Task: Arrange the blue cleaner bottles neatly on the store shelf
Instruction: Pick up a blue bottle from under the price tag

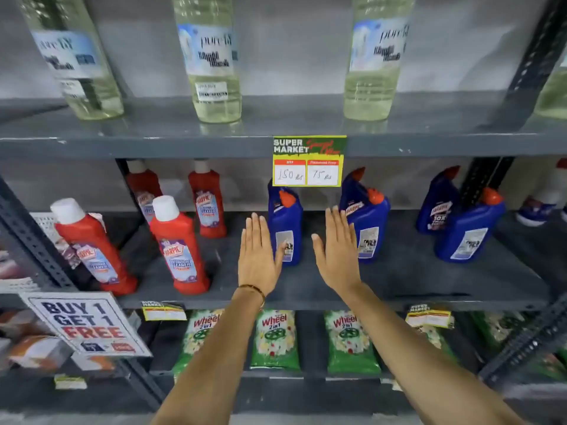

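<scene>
Five blue bottles (284, 228) sit under the price tag (309, 161) and rightward; your left hand (257, 259) and right hand (337, 253) hover flat, fingers together, holding nothing. Probably full, slick plastic; grab the body.

A single wide-angle head camera is looking forward and slightly down at a grey metal shelf unit (190, 145) from close range. It is facing the middle shelf nearly square-on, with the shelf above and the one below bending away toward the frame edges. Both forearms are entering from the bottom edge, placing the viewpoint just behind the left hand (257, 256) and right hand (337, 253).
</scene>
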`<state>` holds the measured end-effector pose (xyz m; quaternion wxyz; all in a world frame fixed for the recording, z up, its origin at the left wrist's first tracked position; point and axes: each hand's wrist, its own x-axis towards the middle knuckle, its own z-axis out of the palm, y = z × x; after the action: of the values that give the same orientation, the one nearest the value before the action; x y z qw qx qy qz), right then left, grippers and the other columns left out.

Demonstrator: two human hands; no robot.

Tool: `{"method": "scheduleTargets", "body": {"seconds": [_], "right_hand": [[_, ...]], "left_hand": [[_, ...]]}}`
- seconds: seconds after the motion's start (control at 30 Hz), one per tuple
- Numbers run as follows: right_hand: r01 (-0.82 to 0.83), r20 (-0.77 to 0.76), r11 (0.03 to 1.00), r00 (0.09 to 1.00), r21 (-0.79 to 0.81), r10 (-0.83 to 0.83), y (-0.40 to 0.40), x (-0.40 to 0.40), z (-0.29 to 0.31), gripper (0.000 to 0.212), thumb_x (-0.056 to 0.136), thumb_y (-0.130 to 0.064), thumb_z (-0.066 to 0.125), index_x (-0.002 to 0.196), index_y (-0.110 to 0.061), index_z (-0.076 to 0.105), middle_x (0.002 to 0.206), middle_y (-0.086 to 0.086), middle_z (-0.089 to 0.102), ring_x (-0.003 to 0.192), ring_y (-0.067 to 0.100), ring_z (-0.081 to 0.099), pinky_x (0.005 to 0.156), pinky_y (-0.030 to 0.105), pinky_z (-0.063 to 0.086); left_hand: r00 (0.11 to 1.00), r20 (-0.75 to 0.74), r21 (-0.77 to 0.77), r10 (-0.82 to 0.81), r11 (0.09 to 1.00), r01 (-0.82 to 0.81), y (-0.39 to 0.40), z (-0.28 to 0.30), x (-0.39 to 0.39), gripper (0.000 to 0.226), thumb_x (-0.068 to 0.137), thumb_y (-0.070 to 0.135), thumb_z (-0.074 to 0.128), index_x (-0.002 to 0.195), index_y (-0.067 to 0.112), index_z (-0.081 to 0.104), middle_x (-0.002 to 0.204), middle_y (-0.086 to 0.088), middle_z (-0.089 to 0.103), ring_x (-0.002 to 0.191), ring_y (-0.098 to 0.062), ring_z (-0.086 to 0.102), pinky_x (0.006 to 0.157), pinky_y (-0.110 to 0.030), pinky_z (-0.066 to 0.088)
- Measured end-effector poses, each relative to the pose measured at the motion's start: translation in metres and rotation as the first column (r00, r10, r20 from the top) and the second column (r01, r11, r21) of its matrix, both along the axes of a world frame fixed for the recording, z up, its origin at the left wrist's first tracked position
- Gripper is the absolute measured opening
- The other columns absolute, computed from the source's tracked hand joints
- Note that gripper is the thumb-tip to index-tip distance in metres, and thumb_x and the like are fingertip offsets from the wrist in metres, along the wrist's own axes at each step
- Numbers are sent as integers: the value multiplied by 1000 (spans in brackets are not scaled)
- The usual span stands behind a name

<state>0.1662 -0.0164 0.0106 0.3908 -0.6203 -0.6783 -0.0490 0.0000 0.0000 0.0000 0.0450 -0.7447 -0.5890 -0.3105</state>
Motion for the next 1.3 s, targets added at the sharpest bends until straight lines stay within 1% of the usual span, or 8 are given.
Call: {"method": "scheduleTargets", "body": {"seconds": [0.13, 0.3, 0.43, 0.63, 0.93, 1.07, 1.13, 1.3], "right_hand": [[-49, -75, 979, 997, -197, 35, 33, 2, -25, 59, 96, -32, 39, 145, -4, 21, 154, 17, 25, 144, 30, 19, 118, 45, 16], [-201, -262, 920, 958, -337, 113, 71, -6, -41, 65, 95, -36, 43, 146, -7, 16, 156, 13, 21, 145, 27, 17, 116, 40, 20], [-331, -422, 868, 892, -370, 161, 86, -10, -40, 66, 91, -31, 52, 146, -10, 21, 151, 13, 34, 137, 27, 36, 110, 41, 34], [-424, -554, 816, 817, -393, 158, 98, -13, -39, 56, 86, -23, 62, 135, -10, 38, 132, 14, 57, 116, 28, 58, 94, 44, 51], [-458, -683, 813, 723, -359, 106, 102, -14, -30, 50, 82, -19, 67, 126, -7, 49, 125, 14, 62, 111, 26, 61, 94, 47, 51], [-483, -722, 821, 679, -305, 131, 103, -12, -15, 47, 83, -16, 66, 126, -8, 49, 126, 14, 61, 113, 25, 60, 95, 44, 51], [-492, -739, 823, 660, -283, 140, 104, -12, -9, 47, 84, -14, 65, 127, -7, 48, 127, 15, 60, 114, 26, 59, 96, 43, 50], [-456, -754, 851, 647, -261, 115, 99, -25, -5, 56, 81, -23, 68, 131, -16, 44, 129, 9, 58, 117, 22, 56, 96, 38, 49]], "left_hand": [[998, 55, -184, -9, 983, 19, 24, -23, 1, 69, 95, 39, 31, 144, 3, -2, 156, -16, 1, 145, -25, -2, 116, -30, -2], [988, 151, -365, -25, 928, 79, 57, -36, 3, 77, 91, 31, 49, 144, 6, 0, 157, -13, 2, 144, -25, 7, 117, -37, 19], [955, 293, -465, 41, 879, 105, 76, -36, 4, 90, 81, 21, 65, 145, 10, 4, 155, -12, 15, 138, -29, 28, 108, -44, 35], [795, 594, -495, 119, 833, 246, 95, -35, 4, 78, 60, 11, 81, 127, 9, 41, 121, -12, 61, 107, -29, 58, 85, -34, 47], [737, 660, -498, 143, 818, 287, 109, -34, -2, 61, 57, 5, 83, 110, 4, 53, 113, -18, 65, 99, -32, 63, 88, -46, 52], [695, 713, -429, 98, 844, 321, 109, -20, -7, 51, 56, 6, 84, 95, 11, 51, 104, -13, 66, 83, -21, 63, 69, -27, 54], [700, 712, -407, 64, 849, 336, 108, -13, -9, 50, 55, 9, 85, 94, 11, 55, 100, -10, 67, 77, -15, 62, 62, -18, 52], [797, 599, -372, 81, 909, 188, 92, -7, -4, 49, 51, 22, 86, 88, 7, 57, 92, -13, 65, 75, -23, 60, 61, -30, 45]]}}
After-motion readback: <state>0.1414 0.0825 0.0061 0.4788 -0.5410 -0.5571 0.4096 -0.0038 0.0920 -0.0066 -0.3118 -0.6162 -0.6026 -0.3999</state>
